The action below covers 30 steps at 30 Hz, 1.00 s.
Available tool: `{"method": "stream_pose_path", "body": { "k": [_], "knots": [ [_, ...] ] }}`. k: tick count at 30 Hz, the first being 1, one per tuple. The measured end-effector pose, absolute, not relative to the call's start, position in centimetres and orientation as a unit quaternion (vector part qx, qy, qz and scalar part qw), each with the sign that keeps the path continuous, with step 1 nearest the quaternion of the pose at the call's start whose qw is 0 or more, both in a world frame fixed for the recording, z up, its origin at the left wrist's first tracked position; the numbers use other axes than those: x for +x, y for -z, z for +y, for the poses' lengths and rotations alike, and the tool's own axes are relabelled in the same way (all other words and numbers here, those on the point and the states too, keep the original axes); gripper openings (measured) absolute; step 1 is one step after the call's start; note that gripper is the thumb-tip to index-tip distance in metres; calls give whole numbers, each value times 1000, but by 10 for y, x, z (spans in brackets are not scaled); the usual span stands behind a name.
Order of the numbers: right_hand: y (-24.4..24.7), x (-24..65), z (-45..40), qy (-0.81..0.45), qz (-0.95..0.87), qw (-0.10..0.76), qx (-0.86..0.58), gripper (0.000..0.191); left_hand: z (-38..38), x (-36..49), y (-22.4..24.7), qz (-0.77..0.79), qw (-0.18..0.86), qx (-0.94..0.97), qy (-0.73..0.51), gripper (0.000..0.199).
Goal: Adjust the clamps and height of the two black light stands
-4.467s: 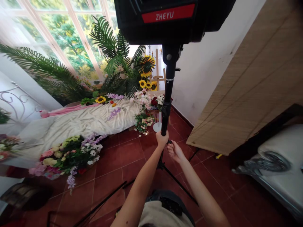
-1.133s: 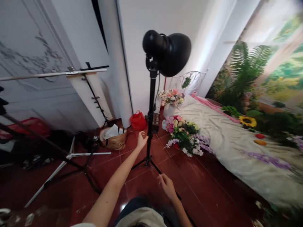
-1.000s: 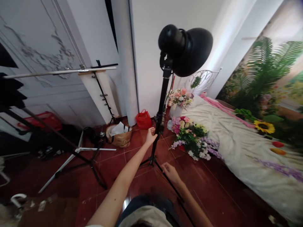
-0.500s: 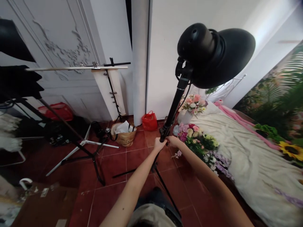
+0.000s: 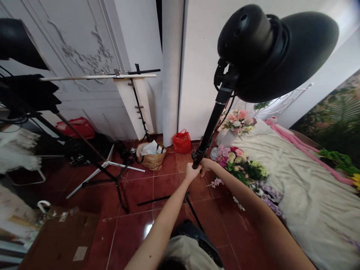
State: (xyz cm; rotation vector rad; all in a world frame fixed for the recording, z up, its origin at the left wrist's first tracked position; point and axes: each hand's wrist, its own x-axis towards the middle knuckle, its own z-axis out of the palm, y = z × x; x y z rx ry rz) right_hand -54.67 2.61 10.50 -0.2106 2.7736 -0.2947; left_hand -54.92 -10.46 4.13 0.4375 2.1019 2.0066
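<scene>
A black light stand [image 5: 211,125] leans up and to the right, with a large black lamp head [image 5: 277,52] on its top. My left hand [image 5: 193,172] is wrapped round the pole below a black clamp joint [image 5: 198,154]. Just to its right, my right hand [image 5: 206,165] is closed at the same spot on the stand, its fingertips partly hidden. The stand's thin black legs [image 5: 194,214] reach down to the red tiled floor [image 5: 165,185] in front of my body.
At right, flower bunches [image 5: 234,161] lie beside a bed with a cream cover [image 5: 298,187]. Ahead are a red bag [image 5: 182,142] and a woven basket [image 5: 152,159]. Another black stand [image 5: 122,191] with white legs behind it is at left. A cardboard box [image 5: 60,243] sits lower left.
The lamp head has come nearer and appears larger, higher and further right. Both hands remain closed at the pole. The room has shifted slightly in view.
</scene>
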Motion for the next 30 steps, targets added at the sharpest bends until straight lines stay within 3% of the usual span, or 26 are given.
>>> {"method": "stream_pose_path", "body": {
  "k": [3, 7, 10, 13, 23, 30],
  "knots": [
    [-98, -531, 25, 64, 984, 158, -52, 49, -105, -548, -42, 719, 95, 145, -673, 26],
    [-74, -498, 15, 39, 999, 35, -13, 24, -105, -547, -42, 727, 80, 147, -666, 27],
    [-55, -478, 7, 36, 999, -38, 12, 28, -104, -546, -41, 724, 78, 153, -668, 26],
    [-49, -476, 4, 39, 998, -50, 29, 28, -103, -546, -42, 723, 80, 157, -668, 29],
    [-56, -504, 5, 13, 998, 63, 0, 34, -103, -547, -40, 722, 76, 160, -669, 29],
    [-33, -489, -10, 53, 991, -103, 71, 39, -102, -545, -44, 708, 83, 149, -685, 30]
  ]
}}
